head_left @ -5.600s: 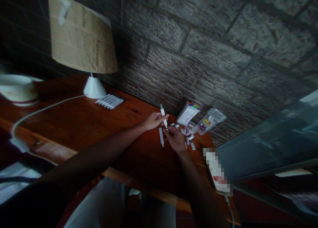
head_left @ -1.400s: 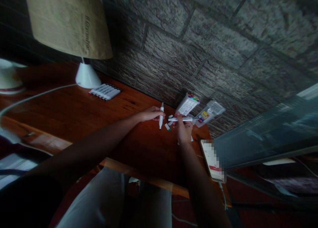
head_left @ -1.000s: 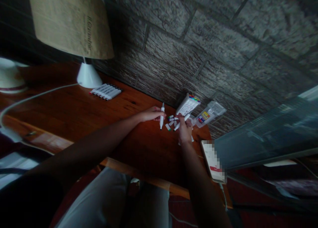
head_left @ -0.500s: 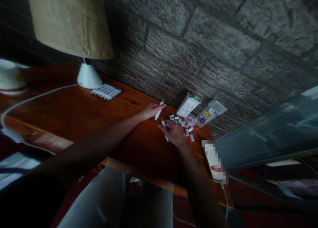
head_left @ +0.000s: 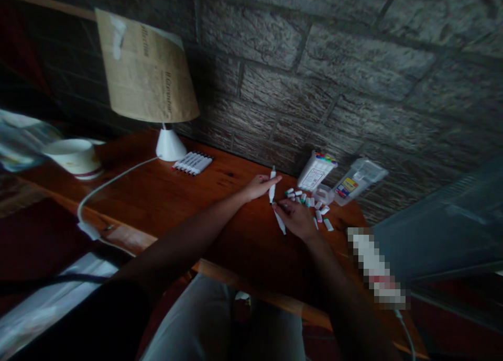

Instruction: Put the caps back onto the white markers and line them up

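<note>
White marker (head_left: 272,182) pinched upright in L hand (head_left: 257,186); R hand (head_left: 299,219) grips second marker (head_left: 280,223); pack (head_left: 315,171) labels unreadable.

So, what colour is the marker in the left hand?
The marker is white; the head view shows it best.

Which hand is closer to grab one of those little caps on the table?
Probably right. The right hand rests beside the scattered marker caps; the left hand is farther off and grips an upright marker.
</note>
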`<state>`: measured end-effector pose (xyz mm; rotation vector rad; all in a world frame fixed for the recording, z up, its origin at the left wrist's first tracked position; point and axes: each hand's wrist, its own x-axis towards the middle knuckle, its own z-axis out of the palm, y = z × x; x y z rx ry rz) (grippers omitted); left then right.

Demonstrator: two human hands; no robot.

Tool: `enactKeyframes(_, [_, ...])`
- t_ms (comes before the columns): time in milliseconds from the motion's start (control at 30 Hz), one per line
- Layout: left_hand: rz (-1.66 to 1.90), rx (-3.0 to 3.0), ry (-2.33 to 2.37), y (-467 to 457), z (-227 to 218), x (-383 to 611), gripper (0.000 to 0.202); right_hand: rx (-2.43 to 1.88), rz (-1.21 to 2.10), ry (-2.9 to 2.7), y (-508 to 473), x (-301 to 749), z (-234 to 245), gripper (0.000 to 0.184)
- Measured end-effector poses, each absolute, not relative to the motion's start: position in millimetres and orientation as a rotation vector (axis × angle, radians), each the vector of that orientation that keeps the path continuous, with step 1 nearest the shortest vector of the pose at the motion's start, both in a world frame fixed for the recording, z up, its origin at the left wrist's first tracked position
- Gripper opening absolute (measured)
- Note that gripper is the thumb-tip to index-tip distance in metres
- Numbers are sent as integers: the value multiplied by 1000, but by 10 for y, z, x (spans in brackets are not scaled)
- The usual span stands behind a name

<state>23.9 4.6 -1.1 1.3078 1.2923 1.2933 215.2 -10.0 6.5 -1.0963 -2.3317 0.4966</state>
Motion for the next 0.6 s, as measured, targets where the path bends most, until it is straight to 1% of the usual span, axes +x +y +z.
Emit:
enactKeyframes(100, [1322,1348,1300,83,-72,233,70,-1162,509,-2362,-94,2162,126,32])
enactKeyframes(267, [1323,1307,1313,117,-117,243,70,-1346,410,-2254,-25,2218,214,21])
enactKeyframes(367, [1320,1277,1293,105,-98,256,69,-1384,403,-2261,7,2247,213,20])
enactKeyframes(467, [1333,1280,1280,96,-83,256,68,-1405,444,-2314,-1,2245,187,16])
enactKeyframes(600, [1333,1317,1281,94,-69,249,66,-1358,490,-2309,-23,2214,145,14])
